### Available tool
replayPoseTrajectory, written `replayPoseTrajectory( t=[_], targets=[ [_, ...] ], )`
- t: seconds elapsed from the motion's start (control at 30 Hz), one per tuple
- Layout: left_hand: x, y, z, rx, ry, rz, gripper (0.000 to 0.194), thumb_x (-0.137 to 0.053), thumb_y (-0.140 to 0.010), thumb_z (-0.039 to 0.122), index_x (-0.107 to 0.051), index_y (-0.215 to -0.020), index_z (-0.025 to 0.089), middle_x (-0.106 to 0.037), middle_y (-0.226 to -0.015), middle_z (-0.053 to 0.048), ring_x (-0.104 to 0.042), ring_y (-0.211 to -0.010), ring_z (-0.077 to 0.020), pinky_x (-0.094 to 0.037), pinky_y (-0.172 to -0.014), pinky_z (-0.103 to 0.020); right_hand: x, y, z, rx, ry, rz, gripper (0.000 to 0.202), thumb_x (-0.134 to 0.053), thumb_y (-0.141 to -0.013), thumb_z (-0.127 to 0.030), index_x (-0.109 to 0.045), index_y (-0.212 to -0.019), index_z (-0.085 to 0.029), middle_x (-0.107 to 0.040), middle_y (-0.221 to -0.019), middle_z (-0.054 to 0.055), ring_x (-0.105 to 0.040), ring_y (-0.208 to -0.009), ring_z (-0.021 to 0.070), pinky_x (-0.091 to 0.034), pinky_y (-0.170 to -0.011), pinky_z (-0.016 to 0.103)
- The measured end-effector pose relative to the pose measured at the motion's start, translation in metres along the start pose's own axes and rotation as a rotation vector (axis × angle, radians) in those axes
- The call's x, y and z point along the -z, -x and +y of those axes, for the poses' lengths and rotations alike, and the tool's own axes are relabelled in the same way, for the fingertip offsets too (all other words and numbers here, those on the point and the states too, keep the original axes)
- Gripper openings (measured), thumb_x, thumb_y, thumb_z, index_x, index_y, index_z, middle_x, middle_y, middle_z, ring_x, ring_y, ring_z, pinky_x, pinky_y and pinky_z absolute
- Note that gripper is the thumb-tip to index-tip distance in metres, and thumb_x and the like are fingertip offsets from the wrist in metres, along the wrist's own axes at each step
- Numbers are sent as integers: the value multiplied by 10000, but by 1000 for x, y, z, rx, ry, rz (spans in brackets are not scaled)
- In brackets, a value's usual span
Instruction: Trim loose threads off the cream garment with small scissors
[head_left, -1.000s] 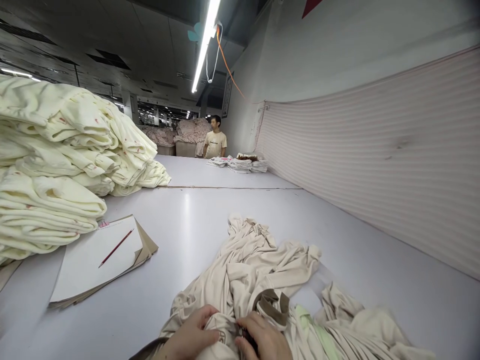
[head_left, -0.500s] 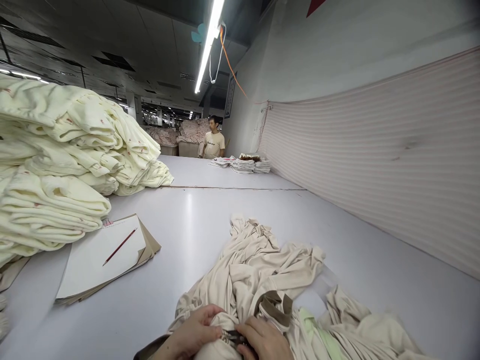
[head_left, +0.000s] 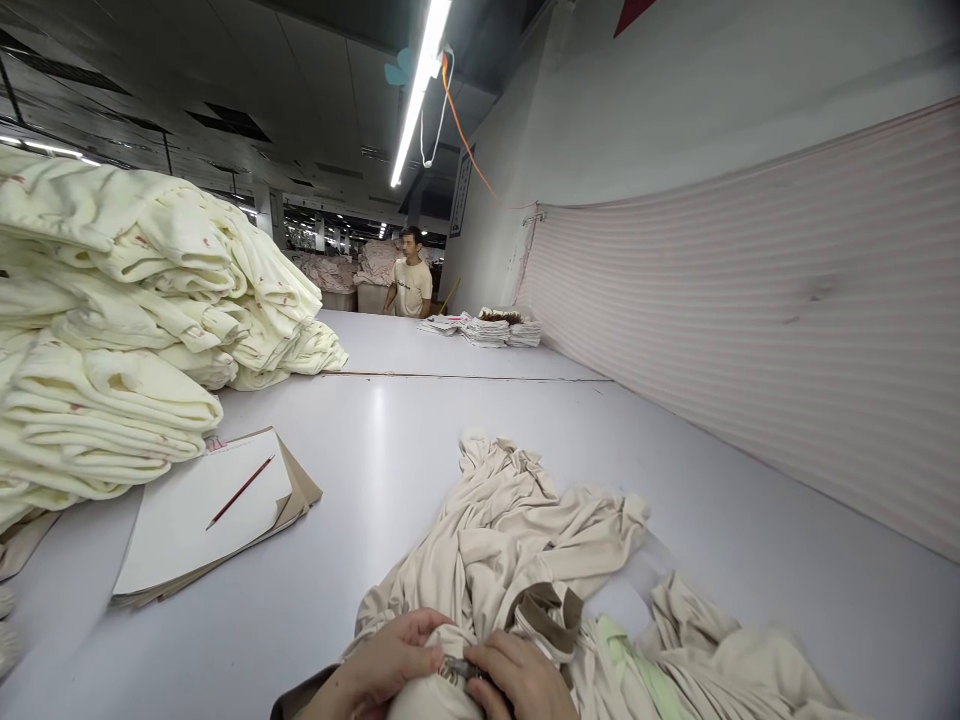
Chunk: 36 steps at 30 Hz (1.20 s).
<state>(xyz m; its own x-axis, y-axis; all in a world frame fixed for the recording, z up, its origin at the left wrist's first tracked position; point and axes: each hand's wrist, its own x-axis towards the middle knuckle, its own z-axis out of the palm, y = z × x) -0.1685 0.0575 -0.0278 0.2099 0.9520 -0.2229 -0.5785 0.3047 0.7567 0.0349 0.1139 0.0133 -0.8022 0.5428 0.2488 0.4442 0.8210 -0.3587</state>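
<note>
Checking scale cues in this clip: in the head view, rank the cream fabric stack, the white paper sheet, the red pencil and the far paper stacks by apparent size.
1. cream fabric stack
2. white paper sheet
3. far paper stacks, though distance shrinks them
4. red pencil, thinner but similar in length

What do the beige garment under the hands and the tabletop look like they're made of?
Beige garment: soft, matte knit fabric, probably cotton jersey; it bunches in loose, limp folds. Left hand and right hand pinch it around a small dark tool, too hidden to identify. Tabletop: smooth, hard, pale laminate-like sheet; faintly reflects the ceiling light.
</note>
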Motion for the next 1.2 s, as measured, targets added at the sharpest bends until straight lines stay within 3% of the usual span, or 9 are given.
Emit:
replayPoseTrajectory(
  t=[0.17,0.3,0.43,0.57,0.87,0.97,1.07,1.17,1.2],
  targets=[
    [0,-1,-1,-5,21,29,498,-882,-532,255,-691,-974,128,-736,-822,-48,-653,-744,-156,-454,-765,-292,15,-1,-9,-117,-60,-30,212,-505,-939,-280,-680,-1058,-271,-708,-937,29,-676,-853,184,-485,-741,243],
    [-1,-1,-1,-2,22,53,469,-865,-557,254,-682,-971,133,-734,-785,-42,-648,-719,-151,-452,-738,-284,21,0,-11,-92,38,-86,218,-577,-890,-263,-679,-1082,-277,-719,-975,29,-673,-886,203,-476,-771,260],
    [-4,-2,0,5,12,77,471,-859,-545,271,-675,-958,139,-725,-784,-41,-645,-698,-150,-459,-738,-292,12,1,-9,-15,157,-22,226,-569,-882,-247,-677,-1077,-284,-724,-928,26,-676,-825,207,-462,-737,275],
    [-9,2,3,14,-57,116,492,-835,-537,278,-656,-970,129,-689,-762,-35,-630,-709,-149,-451,-756,-297,6,4,-6,-88,99,102,209,-514,-893,-247,-684,-1010,-287,-710,-871,20,-675,-782,201,-475,-705,272],
    [-37,3,62,-222,-708,232,192,-599,-731,214,-624,-920,231,-398,-553,99,-409,-582,-133,-319,-612,-268,7,9,-10,-387,-268,223,399,-701,-724,-416,-646,-1094,-273,-740,-1059,40,-686,-947,261,-513,-829,319],
    [-51,6,75,-323,-898,288,159,-569,-753,206,-630,-898,230,-543,-682,38,-523,-723,-188,-382,-729,-316,5,5,-10,-495,-397,236,368,-683,-743,-448,-649,-1053,-252,-750,-979,38,-695,-848,250,-528,-759,314],
    [-61,30,63,-504,-1027,501,140,-484,-840,244,-593,-927,230,-602,-1013,-72,-515,-1013,-262,-335,-922,-381,7,3,-8,-546,-448,254,322,-652,-779,-456,-652,-1007,-228,-748,-945,42,-688,-788,229,-523,-738,299],
    [-59,62,20,-573,-1141,641,194,-436,-899,350,-600,-853,259,-610,-808,-63,-559,-721,-227,-408,-706,-340,10,3,-9,-528,-441,230,336,-639,-791,-468,-659,-1023,-226,-750,-885,30,-683,-734,223,-515,-715,296],
    [-55,69,1,-490,-1170,648,227,-442,-905,377,-644,-862,281,-640,-746,-56,-581,-641,-211,-416,-656,-328,11,2,-11,-520,-428,203,342,-640,-789,-465,-660,-1037,-230,-751,-879,26,-683,-732,224,-512,-717,298]
  ],
)
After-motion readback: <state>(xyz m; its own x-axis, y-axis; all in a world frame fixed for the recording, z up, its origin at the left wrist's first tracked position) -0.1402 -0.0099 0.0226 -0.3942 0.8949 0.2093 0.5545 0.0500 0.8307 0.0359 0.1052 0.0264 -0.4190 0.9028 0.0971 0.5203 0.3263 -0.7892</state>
